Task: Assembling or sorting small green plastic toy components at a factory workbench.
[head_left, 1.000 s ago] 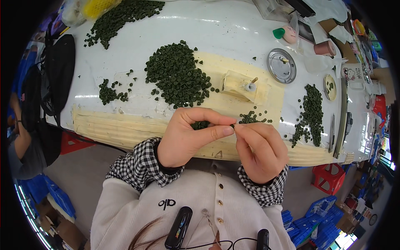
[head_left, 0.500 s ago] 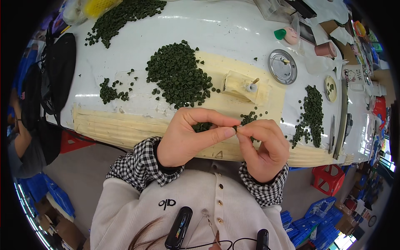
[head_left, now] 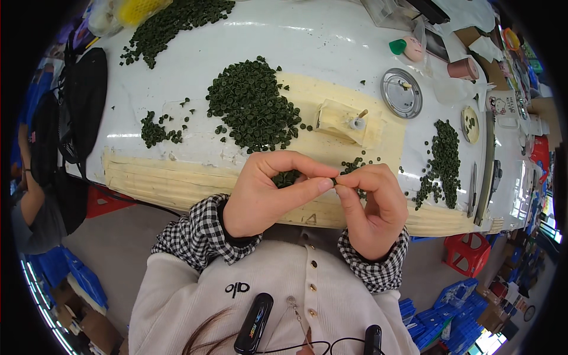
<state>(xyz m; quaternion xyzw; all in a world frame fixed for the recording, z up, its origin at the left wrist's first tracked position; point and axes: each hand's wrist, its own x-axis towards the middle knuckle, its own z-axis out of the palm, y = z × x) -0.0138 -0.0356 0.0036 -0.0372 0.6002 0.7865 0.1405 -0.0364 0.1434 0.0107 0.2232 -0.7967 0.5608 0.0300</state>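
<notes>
My left hand [head_left: 263, 198] and my right hand [head_left: 377, 207] meet fingertip to fingertip over the table's near edge. Between the pinched thumbs and forefingers sits a tiny dark green cap-like piece [head_left: 334, 181], mostly covered by the fingers. Both hands are closed on it. Beyond them rises a large heap of similar dark green pieces [head_left: 251, 106]. A few more such pieces [head_left: 353, 165] lie just past my right fingers, and others show through the gap inside my left hand. Behind the right hand stands a taped cream block [head_left: 346, 123] with a small upright peg.
More green pieces lie in a far-left heap [head_left: 171, 26], a small left cluster [head_left: 155, 131] and a right heap [head_left: 441, 165]. A round metal lid [head_left: 401, 93] and tweezers [head_left: 471, 190] are at the right. A black bag [head_left: 86, 106] hangs left; a red stool [head_left: 467, 255] stands below.
My right hand has shifted very slightly left, its thumb and forefinger moving a little around the small piece. My left hand stays nearly still.
</notes>
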